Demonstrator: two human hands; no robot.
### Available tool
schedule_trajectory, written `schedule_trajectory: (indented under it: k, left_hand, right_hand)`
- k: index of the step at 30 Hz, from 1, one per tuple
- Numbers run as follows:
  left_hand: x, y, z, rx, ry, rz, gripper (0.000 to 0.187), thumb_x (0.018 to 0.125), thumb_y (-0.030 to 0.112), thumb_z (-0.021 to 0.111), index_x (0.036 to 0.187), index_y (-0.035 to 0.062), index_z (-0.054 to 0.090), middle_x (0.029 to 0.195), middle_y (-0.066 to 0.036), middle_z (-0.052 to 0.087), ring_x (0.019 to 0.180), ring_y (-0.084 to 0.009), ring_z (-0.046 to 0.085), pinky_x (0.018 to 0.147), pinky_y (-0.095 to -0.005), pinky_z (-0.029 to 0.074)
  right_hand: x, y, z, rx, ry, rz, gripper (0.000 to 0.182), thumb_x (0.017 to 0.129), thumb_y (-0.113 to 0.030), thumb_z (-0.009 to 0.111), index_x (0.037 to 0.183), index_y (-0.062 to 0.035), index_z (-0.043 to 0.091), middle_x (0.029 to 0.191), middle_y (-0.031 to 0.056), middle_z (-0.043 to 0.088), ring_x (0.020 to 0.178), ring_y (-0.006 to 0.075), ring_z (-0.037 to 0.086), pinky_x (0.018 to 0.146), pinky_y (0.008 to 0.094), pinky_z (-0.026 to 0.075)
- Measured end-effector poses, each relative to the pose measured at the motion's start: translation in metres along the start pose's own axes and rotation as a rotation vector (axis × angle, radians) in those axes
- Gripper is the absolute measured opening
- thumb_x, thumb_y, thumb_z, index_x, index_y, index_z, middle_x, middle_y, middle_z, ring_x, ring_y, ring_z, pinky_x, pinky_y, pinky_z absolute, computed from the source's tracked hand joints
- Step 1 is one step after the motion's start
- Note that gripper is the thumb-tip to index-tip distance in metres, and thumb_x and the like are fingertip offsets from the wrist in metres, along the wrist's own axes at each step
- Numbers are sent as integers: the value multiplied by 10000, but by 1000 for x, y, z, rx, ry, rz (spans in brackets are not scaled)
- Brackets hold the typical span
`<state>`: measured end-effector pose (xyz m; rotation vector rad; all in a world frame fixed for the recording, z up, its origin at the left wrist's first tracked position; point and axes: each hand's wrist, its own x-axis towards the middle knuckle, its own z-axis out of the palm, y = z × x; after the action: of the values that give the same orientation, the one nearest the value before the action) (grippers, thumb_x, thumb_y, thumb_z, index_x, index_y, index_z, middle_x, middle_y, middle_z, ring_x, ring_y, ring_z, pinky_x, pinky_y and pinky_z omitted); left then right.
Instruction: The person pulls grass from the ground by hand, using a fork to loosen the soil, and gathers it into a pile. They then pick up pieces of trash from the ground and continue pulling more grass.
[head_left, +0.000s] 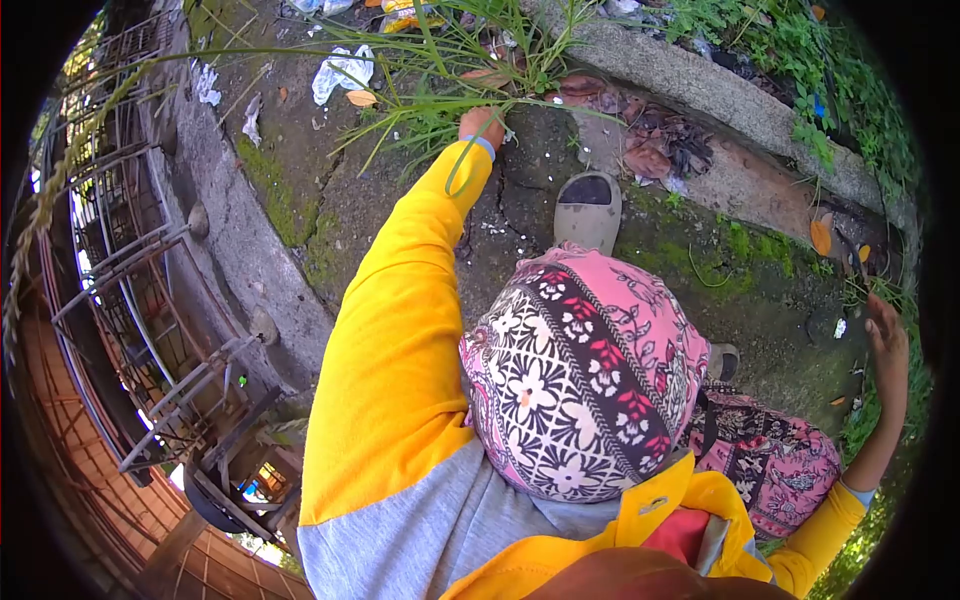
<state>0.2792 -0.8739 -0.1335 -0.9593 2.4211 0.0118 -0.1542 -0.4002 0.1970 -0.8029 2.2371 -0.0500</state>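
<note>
The person crouches low over mossy, cracked ground point(520, 190), seen from above, knees wrapped in pink patterned cloth point(585, 375). The left arm, in a yellow sleeve point(400, 320), stretches forward and the left hand point(482, 124) is closed into a fist at the foot of a grass clump point(460, 70), its fingers wrapped around the base of the blades. A loose green blade curls down across the cuff. The clump grows where the ground meets a concrete curb point(690, 85), and its long leaves fan out to the left and upward.

The right hand point(886, 350) is far out to the right, well apart from the clump, raised beside more greenery at the picture's edge. Its fingers look loosely spread and hold nothing that I can see, though the lens bends that corner and the fingertips are hard to read.

A grey sandal point(588, 208) sits on the ground between the knee and the fist, toe pointing toward the curb. Dry brown leaves point(650, 140) lie heaped against the curb just right of the clump, and an orange one point(820, 235) rests further right on the moss. White scraps of litter point(342, 72) lie on the ground left of the grass, with a yellow leaf just beside them.

Along the left runs a low concrete wall point(230, 230) with a metal fence point(120, 260) behind it
</note>
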Motion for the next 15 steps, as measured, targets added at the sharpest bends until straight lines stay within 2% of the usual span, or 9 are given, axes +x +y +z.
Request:
schedule_trajectory:
  k: [5, 7, 12, 14, 15]
  left_hand:
    - [-9, 10, -40, -88, -24, -41, 245, 778, 178, 429, 875, 34, 602, 842, -177, 614, 826, -325, 591, 712, -398, 467]
    - [-8, 5, -15, -162, -81, 47, 242, 765, 199, 450, 848, 32, 603, 829, -183, 613, 805, -328, 593, 704, -403, 470]
    - [-92, 40, -50, -224, -205, 161, 253, 744, 258, 500, 834, 29, 556, 748, -179, 611, 707, -329, 601, 645, -421, 478]
    - [-110, 40, -46, -215, -165, 169, 220, 746, 245, 520, 842, 48, 547, 770, -163, 602, 725, -309, 597, 639, -415, 476]
    - [-110, 37, -39, -196, -37, 195, 210, 744, 237, 527, 846, 54, 542, 791, -153, 594, 734, -303, 592, 639, -411, 476]
  right_hand:
    - [7, -12, -3, 60, 13, -35, 355, 851, -171, 477, 1174, -25, 465, 1135, 104, 517, 1067, 199, 482, 924, 309, 347]
    - [10, -12, -4, 51, 17, -55, 354, 854, -180, 473, 1173, -26, 467, 1131, 100, 519, 1060, 191, 485, 921, 306, 347]
    - [16, -4, -2, 84, 0, -86, 344, 858, -180, 467, 1166, -28, 473, 1111, 87, 527, 1034, 168, 491, 905, 293, 354]
    - [19, -8, 0, 110, 13, -98, 338, 846, -148, 476, 1165, -36, 475, 1103, 81, 529, 1019, 169, 495, 896, 295, 360]
    - [21, -8, 0, 102, 17, -104, 340, 843, -143, 480, 1166, -39, 474, 1105, 80, 527, 1018, 170, 494, 895, 296, 361]
